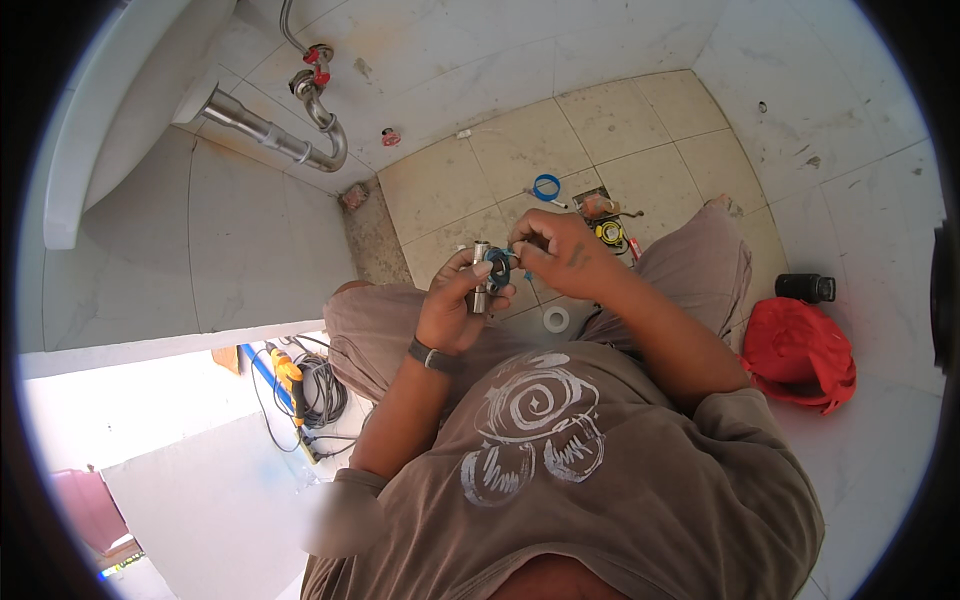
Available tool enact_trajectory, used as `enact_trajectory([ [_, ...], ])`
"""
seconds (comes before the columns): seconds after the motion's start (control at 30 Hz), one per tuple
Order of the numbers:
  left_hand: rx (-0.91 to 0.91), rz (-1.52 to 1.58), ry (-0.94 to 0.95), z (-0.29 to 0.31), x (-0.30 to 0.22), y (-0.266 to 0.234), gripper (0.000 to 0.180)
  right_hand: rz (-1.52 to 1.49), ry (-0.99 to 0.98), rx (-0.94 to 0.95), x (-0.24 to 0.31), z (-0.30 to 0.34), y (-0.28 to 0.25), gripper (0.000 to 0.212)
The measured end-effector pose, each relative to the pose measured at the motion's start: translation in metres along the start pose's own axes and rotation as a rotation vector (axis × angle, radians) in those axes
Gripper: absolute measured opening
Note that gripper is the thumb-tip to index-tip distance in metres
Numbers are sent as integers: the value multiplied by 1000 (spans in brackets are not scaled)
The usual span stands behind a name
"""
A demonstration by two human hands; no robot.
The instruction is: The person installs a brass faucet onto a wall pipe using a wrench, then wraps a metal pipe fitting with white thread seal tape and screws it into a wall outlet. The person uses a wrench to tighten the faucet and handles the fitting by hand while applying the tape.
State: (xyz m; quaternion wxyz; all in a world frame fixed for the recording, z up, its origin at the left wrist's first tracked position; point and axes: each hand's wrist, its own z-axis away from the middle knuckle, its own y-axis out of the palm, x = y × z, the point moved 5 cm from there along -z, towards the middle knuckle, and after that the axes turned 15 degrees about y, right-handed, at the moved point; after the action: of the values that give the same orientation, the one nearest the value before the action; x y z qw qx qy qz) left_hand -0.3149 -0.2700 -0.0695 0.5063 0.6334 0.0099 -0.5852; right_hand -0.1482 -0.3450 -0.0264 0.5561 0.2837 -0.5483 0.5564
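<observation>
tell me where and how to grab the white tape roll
Probably best to pinch the white tape roll by its far rim, away from the shirt, coming from above: its open hole faces up, so a finger could hook inside.

The small cylinder (pixel 480 299) looks like smooth, shiny metal, as does the drain pipe (pixel 262 130). The basin (pixel 150 110) has a smooth, glossy ceramic look; the floor tiles (pixel 515 148) seem duller. The T-shirt (pixel 660 450) is matt cloth, the red bag (pixel 798 345) creased (fabric or plastic, unclear).

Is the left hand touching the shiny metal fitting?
Touching: the head view shows the left hand gripping the shiny metal fitting, thumb laid across it.
</observation>
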Motion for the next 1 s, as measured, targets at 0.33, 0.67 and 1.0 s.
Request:
enact_trajectory([
  [0.33,23,-21,-13,-1,0,2,31,91,-157,27,2,1,1,22],
  [0.67,-49,0,20,-3,-3,-2,30,27,-349,133,11,16,13,11],
  [1.0,-175,-99,24,-8,-4,-5,25,393,-400,-1,9,20,19,12],
])
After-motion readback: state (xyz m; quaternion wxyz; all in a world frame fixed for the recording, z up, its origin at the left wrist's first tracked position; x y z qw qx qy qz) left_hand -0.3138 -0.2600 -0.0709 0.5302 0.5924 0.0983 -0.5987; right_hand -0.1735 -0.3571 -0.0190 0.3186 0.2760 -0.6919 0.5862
